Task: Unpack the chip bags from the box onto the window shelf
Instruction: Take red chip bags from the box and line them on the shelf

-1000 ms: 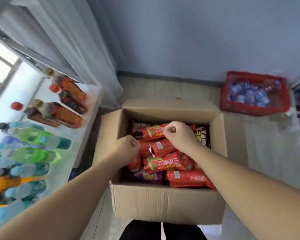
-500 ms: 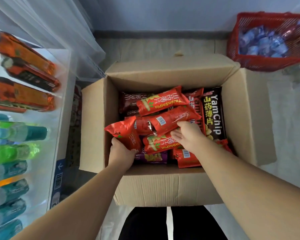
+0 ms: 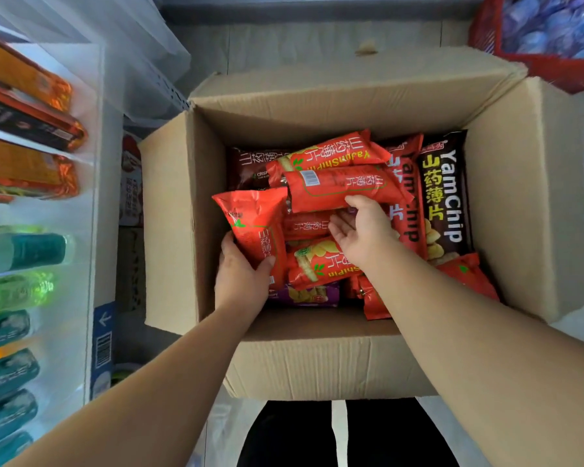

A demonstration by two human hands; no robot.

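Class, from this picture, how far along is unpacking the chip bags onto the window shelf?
Barely started: the visible window shelf holds only bottles. In hand: left hand grips a raised red bag, right hand grips a second red bag. Left: the box is packed with bags.

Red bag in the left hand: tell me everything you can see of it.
The red chip bag is glossy, crinkled film with a green leaf mark and a green-outlined panel of characters. It is puffed, tilted up at the cardboard box's left side. The left hand grips its lower end, thumb on front.
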